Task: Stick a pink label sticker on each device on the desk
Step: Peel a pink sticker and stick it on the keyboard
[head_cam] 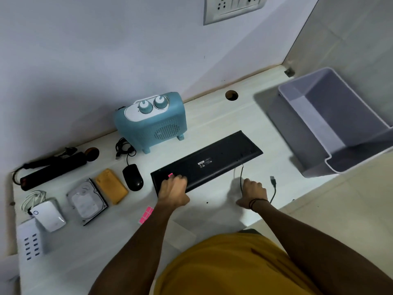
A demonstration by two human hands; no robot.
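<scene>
A: So, where is the keyboard [207, 161]?

B: Face down on the white worktop [212, 116], lying aslant in the middle, its black underside up. The left hand [173, 189] is at its near left end, fingers curled over the edge there.

A: And the sticker?

B: A pink label sticker [170, 175] sits on the keyboard's underside just beyond the left fingertips, partly hidden by them. The sheet of pink stickers [146, 215] lies on the worktop nearer the person, just left of the left forearm.

A: The right hand [253, 193]?

B: It rests on the worktop just in front of the keyboard's near edge, apart from it, fingers curled under. The keyboard's cable [241, 179] runs past its knuckles; I cannot tell whether it holds the cable. The USB plug [273, 180] lies just right of that hand.

A: Other devices?

B: Left of the keyboard: a black mouse [133, 177], an orange power bank [111, 186], a hard drive [87, 202], a white router [48, 215], a white USB charger [30, 241] and a black power strip [53, 170]. A blue heater [152, 121] stands behind, and a grey bin [331, 122] to the right.
</scene>
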